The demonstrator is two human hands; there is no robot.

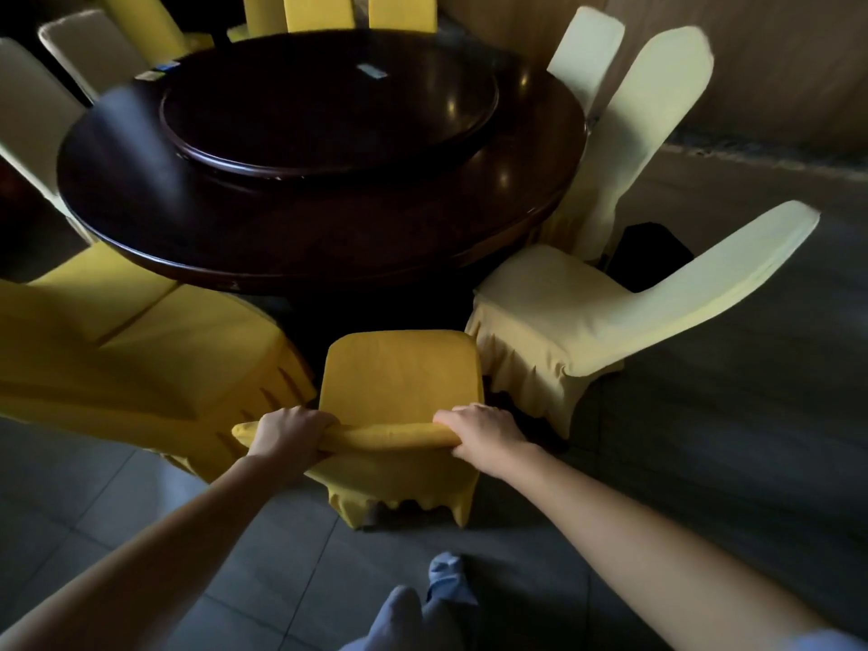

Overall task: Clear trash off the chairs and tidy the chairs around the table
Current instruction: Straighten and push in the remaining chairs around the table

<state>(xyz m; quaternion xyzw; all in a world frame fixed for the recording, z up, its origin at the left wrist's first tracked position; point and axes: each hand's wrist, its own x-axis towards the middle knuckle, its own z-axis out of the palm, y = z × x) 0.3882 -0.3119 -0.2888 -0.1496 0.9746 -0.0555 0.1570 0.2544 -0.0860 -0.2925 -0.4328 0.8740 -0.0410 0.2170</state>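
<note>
Yellow chairs at left point(155, 350): two, side by side, seats at the table's near-left edge.
Left hand point(286, 434): fingers curled tight over the left end of the backrest top.
Yellow chair point(399, 378): centre, seat facing the round dark table point(324, 227), not yet tucked under.
Right hand point(484, 432): clamped over the right end of the same backrest.
Cream chair point(563, 312): just right, angled away from the table.
</note>
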